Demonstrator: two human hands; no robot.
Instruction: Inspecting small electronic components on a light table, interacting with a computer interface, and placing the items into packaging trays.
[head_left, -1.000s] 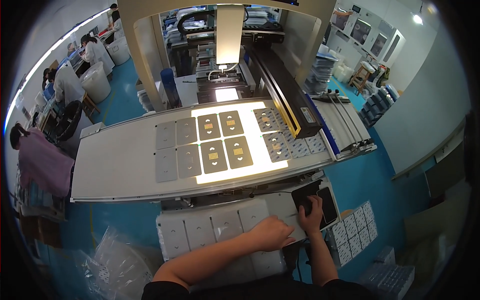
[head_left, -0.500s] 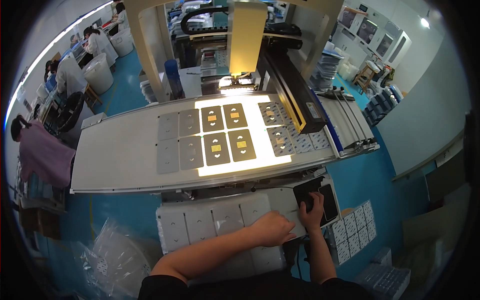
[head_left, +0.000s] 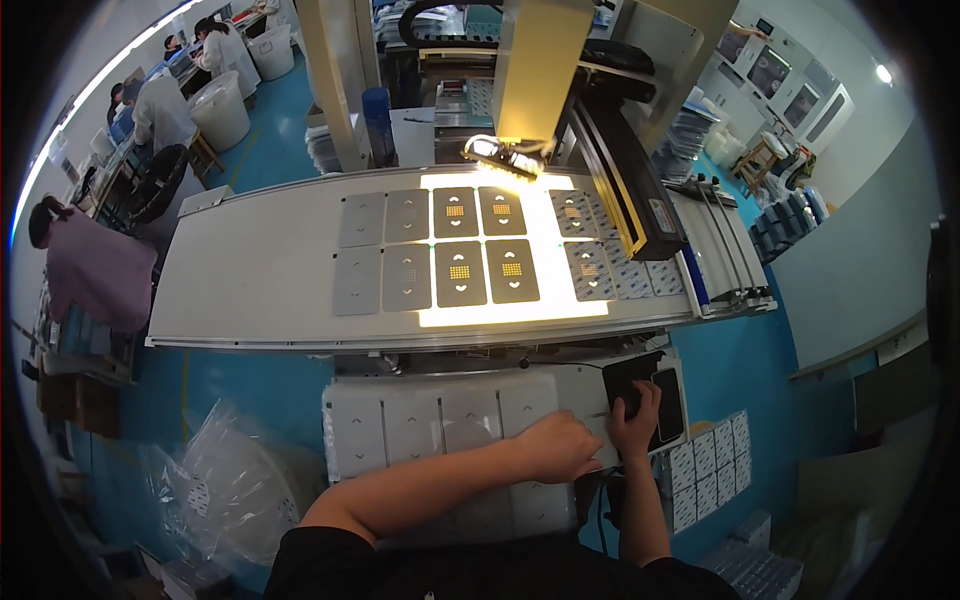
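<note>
My right hand (head_left: 637, 417) is curled over a dark computer mouse (head_left: 629, 397) on a black mouse pad (head_left: 618, 376). Beside the pad lies a dark phone (head_left: 667, 404). Left of it, my left hand (head_left: 560, 447) is closed in a loose fist, its fingertips mostly hidden, by the edge of a stack of grey panels (head_left: 470, 418) in clear film. My left forearm crosses above these panels. Beyond both hands, a white machine table (head_left: 250, 260) carries two rows of grey rectangular sheets (head_left: 460, 273), several brightly lit from below with glowing dot grids.
A machine column (head_left: 540, 70) with a lit head (head_left: 507, 157) stands over the table; a black rail (head_left: 625, 190) crosses its right side. Patterned sheets (head_left: 710, 470) lie right of my hand, clear plastic bags (head_left: 225, 490) at lower left. People in pale coats (head_left: 160, 110) sit at far left.
The whole view has shifted slightly, with the table now higher and further right. The machine's lit head shows more fully and tilted. Both hands stay at the same spots on the work surface.
</note>
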